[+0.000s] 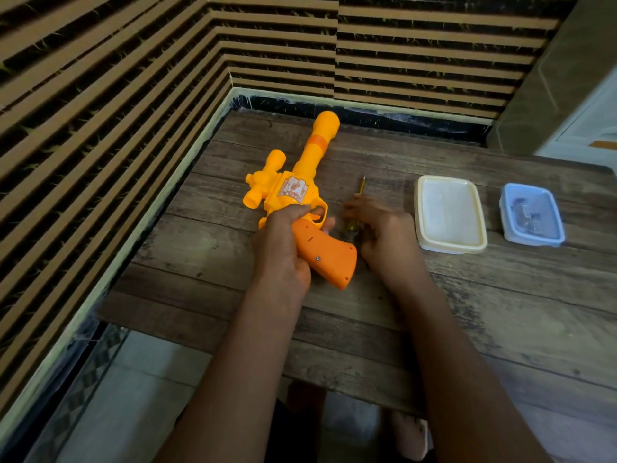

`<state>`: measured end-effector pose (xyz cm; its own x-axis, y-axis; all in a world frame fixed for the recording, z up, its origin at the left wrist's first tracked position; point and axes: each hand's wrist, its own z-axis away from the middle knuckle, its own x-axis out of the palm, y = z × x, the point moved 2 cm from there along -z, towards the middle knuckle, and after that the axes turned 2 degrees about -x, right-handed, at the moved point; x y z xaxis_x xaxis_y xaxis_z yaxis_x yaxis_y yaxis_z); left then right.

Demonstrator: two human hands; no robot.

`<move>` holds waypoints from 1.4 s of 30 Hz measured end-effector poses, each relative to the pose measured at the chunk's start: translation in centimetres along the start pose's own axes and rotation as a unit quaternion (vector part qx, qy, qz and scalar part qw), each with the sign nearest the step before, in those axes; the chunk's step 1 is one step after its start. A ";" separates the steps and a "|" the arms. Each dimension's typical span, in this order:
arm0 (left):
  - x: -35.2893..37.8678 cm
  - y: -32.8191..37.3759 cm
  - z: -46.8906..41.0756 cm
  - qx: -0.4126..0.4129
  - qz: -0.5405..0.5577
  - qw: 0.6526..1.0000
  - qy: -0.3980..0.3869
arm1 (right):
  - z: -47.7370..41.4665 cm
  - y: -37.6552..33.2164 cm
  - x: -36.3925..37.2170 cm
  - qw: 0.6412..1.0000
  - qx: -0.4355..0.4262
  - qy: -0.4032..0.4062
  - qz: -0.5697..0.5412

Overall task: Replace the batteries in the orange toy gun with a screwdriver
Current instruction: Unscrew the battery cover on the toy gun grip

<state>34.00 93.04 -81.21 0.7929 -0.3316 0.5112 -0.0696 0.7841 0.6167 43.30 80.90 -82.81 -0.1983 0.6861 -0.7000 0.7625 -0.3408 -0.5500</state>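
Orange toy gun point(300, 182) lies on the wooden tabletop point(467, 312), its grip held by the left hand point(283, 248). The right hand point(384, 235) covers the screwdriver point(362, 187); whether it grips, I cannot tell. Best to keep the grip screw point(318, 258) facing up and the gun steady.

The toy gun point(293, 182) is bright yellow-orange. Its grip point(325, 255) is a darker orange, and 1 darker orange band point(317, 142) goes round the barrel. Its sticker point(293, 187) is white with a reddish pattern. The screwdriver point(362, 185) has a yellow shaft and a dark greenish handle. The cream box point(450, 249) has a white lid. The blue box point(507, 228) is light blue. The table point(500, 312) is brown with wood-plank lines and grey patches. The wall point(100, 111) has tan and black stripes.
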 end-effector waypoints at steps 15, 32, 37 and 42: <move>0.8 0.7 1.0 0.082 -0.077 0.988 -0.104 | 3.8 -5.7 -2.2 0.960 0.216 0.040 -0.172; 2.7 -0.8 3.8 0.362 -0.421 0.818 -0.150 | 5.1 -5.4 -2.7 0.628 0.441 0.046 -0.639; 2.8 -1.2 3.6 0.375 -0.438 0.805 -0.141 | 5.3 -5.1 -2.5 0.629 0.447 0.050 -0.634; 2.8 -1.2 3.5 0.378 -0.439 0.802 -0.149 | 5.3 -5.1 -2.4 0.629 0.453 0.055 -0.630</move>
<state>34.20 89.33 -78.42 0.5655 -0.7803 -0.2672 0.0005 -0.3236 0.9462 36.67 77.61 -80.74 -0.2113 0.8018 0.5589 -0.6305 0.3252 -0.7048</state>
